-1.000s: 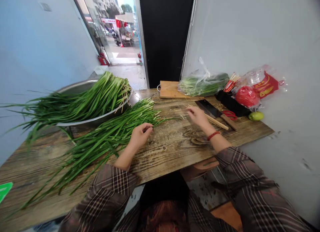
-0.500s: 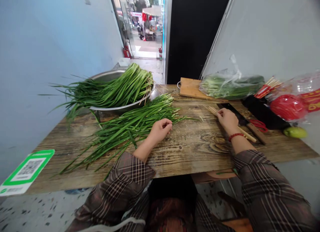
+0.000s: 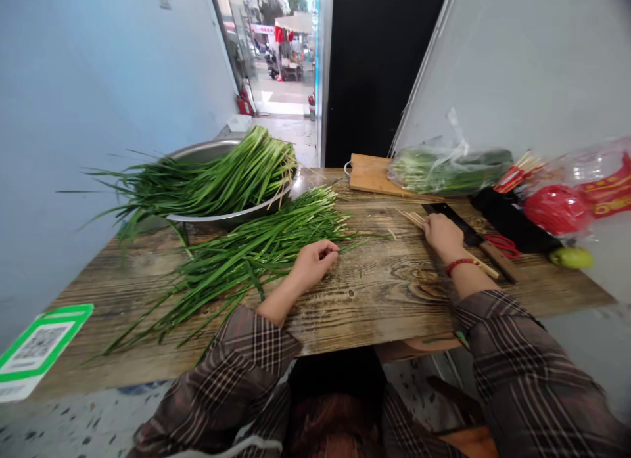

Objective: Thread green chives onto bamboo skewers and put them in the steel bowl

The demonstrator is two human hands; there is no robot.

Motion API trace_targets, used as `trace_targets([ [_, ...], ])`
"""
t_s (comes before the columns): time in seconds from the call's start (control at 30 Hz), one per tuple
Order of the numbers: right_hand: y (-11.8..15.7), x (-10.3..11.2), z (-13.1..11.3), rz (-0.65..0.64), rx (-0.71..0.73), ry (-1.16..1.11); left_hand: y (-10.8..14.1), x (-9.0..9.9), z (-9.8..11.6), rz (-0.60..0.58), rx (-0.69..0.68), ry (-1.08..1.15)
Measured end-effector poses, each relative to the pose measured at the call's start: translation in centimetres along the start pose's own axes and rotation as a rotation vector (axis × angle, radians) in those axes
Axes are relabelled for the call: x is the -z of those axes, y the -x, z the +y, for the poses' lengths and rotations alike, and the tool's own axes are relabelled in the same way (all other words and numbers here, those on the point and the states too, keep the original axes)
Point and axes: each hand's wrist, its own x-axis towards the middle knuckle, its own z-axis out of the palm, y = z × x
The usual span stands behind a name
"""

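The left hand [image 3: 315, 264] is half curled above the tabletop [image 3: 355, 313], thumb and fingertips drawn together, just beside a loose spread of garlic chives [image 3: 276, 231]; whether it pinches anything cannot be told. The right hand [image 3: 444, 236], with a red bracelet [image 3: 458, 264] at its wrist, is palm down over the bamboo skewers [image 3: 415, 219], its fingers touching them; the hand hides how firmly it grips. The skewers lie aslant at the tabletop's right, their ends showing on 2 sides of the hand, alongside a cleaver [image 3: 456, 221]. Behind the loose chives, a metal basin [image 3: 197, 152] holds a heaped bundle of chives [image 3: 217, 182], leaves trailing over its left rim. Farther back, a bag of greens [image 3: 451, 170] partly overlaps a wooden cutting board [image 3: 369, 173].
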Motion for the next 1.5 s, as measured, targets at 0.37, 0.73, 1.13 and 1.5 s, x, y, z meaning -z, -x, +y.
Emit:
trace_targets([
  [0.37,-1.1,0.4,-1.1,-0.03,0.011,-0.006,-0.3,0.1,0.0,0.002,0.055,0.092],
  [0.73,-1.4,0.9,-2.1,-0.078,-0.007,0.037,-0.2,0.3,0.5,0.004,0.072,0.069],
  [1.13,-1.5,2.5,-4.4,-0.185,-0.021,0.065,-0.2,0.2,0.4,0.002,0.074,0.072],
  [1.5,-0.9,3.6,-5.4,-0.14,0.092,-0.005,-0.1,0.0,-0.2,0.02,0.042,0.051],
])
